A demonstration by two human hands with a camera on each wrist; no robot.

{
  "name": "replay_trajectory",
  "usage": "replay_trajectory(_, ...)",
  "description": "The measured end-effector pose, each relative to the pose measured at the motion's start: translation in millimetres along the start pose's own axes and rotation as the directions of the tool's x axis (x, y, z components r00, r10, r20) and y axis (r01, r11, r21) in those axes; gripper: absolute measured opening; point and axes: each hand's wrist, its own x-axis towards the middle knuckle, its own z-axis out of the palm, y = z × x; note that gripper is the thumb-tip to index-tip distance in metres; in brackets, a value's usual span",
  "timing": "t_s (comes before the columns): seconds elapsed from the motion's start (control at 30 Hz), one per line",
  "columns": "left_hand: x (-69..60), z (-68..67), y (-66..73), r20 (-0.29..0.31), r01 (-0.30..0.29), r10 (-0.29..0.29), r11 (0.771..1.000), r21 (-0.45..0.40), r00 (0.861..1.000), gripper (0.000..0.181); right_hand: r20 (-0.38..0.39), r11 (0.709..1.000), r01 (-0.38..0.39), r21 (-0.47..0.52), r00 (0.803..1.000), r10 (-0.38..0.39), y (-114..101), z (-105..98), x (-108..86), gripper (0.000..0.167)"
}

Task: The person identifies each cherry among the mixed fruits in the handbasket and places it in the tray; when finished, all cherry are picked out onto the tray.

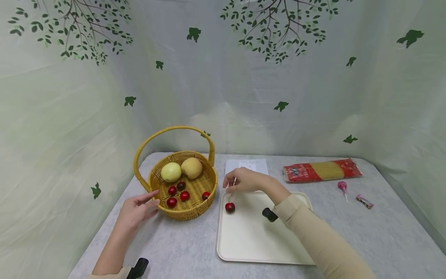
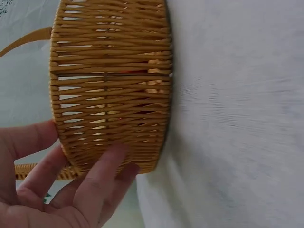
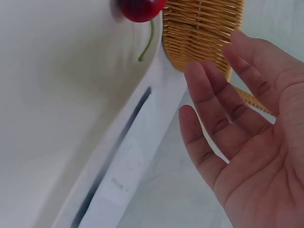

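Note:
A yellow wicker basket (image 1: 181, 215) with a tall hoop handle stands on the left. My left hand (image 1: 136, 211) touches its near left side with fairly straight fingers, at the rim and the woven wall (image 2: 114, 95). Inside the basket lie several red cherries (image 1: 184, 196), a pale green-yellow fruit (image 1: 171, 172) and a round yellow fruit (image 1: 192, 168). One dark red cherry (image 1: 230, 207) with a green stem (image 3: 150, 42) rests near the left edge of a cream tray (image 1: 258, 240). Just beyond that cherry, my right hand (image 1: 249, 180) hovers with loosely bent fingers, nothing held in them.
Behind the tray lies a white printed sheet (image 1: 256, 164). At the back right is a red and yellow packet of dry noodles (image 1: 322, 170). A pink lollipop (image 1: 343, 187) and a wrapped candy (image 1: 364, 201) lie to its front. Patterned curtains (image 1: 244, 97) surround the grey table (image 1: 181, 248).

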Motion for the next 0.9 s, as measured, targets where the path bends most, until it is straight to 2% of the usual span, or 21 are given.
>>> replay_trajectory(0.1, 3.1, -1.7, 3.6, 0.0, -0.035, 0.035, 0.996, 0.082, 0.999, 0.056, -0.004, 0.999, 0.025, -0.027, 1.0, -0.026, -4, -3, 5.4, 0.012)
replay_trajectory(0.23, 9.9, -3.5, 5.0, 0.028, -0.08, 0.078, 0.992, 0.096, 0.997, 0.054, 0.001, 0.997, 0.053, -0.055, 0.999, -0.053, -11, -6, 12.5, 0.013)
replay_trajectory(0.37, 14.7, -6.0, 1.3, 0.058, -0.11, 0.106, 0.992, 0.066, 0.993, 0.057, 0.011, 0.993, 0.089, -0.071, 0.996, -0.088, -20, -6, 22.4, 0.012)
replay_trajectory(0.53, 14.0, -9.6, -4.9, 0.079, -0.098, 0.095, 0.995, 0.028, 0.992, 0.06, 0.02, 0.985, 0.133, -0.106, 0.991, -0.132, -36, -5, 39.2, 0.01)
replay_trajectory(0.7, 16.1, -10.6, -9.0, 0.109, -0.089, 0.092, 0.996, -0.026, 0.99, 0.061, 0.058, 0.983, 0.134, -0.126, 0.99, -0.128, -50, -4, 57.5, 0.017)
replay_trajectory(0.9, 18.7, -11.8, -12.8, 0.137, -0.104, 0.115, 0.991, -0.085, 0.984, 0.062, 0.113, 0.981, 0.106, -0.165, 0.99, -0.088, -61, 1, 82.6, 0.029)
